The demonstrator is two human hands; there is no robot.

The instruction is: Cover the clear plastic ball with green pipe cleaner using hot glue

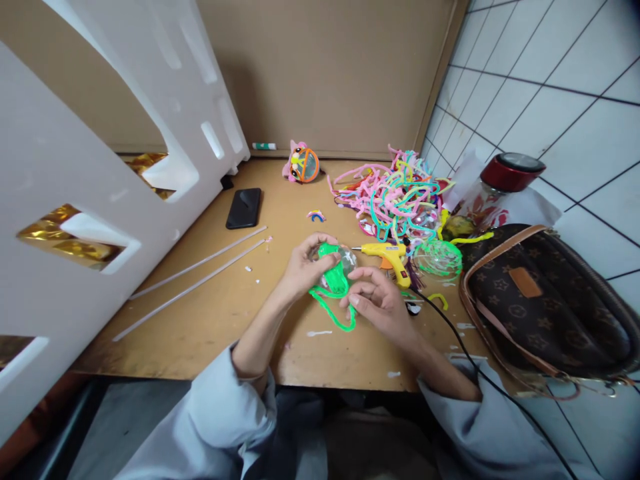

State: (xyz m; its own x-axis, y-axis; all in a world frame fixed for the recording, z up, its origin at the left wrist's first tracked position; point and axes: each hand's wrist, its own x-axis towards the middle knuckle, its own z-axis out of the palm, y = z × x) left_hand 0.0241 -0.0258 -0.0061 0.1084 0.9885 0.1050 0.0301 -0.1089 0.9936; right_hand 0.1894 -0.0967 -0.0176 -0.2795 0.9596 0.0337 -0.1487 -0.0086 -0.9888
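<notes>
In my left hand [303, 265] is a clear plastic ball [349, 259], gripped with the thumb across its front. Bright green pipe cleaner [336, 279] covers part of the ball, and a loose length of it loops down below. The curled fingers of my right hand [384, 305] are at the ball's lower right, closed on the loose green strand. Just behind that hand lies a yellow hot glue gun [387, 251] with its nozzle toward the ball. A second ball wrapped in green [439, 259] sits to the right of the glue gun.
A tangled heap of pipe cleaners [395, 193] lies at the back right. Beside it are a red-lidded jar [513, 172] and a brown handbag [545, 300]. A decorated ball [304, 163], a phone [244, 208], two glue sticks [190, 287] and a white plastic crate [125, 133] are further left.
</notes>
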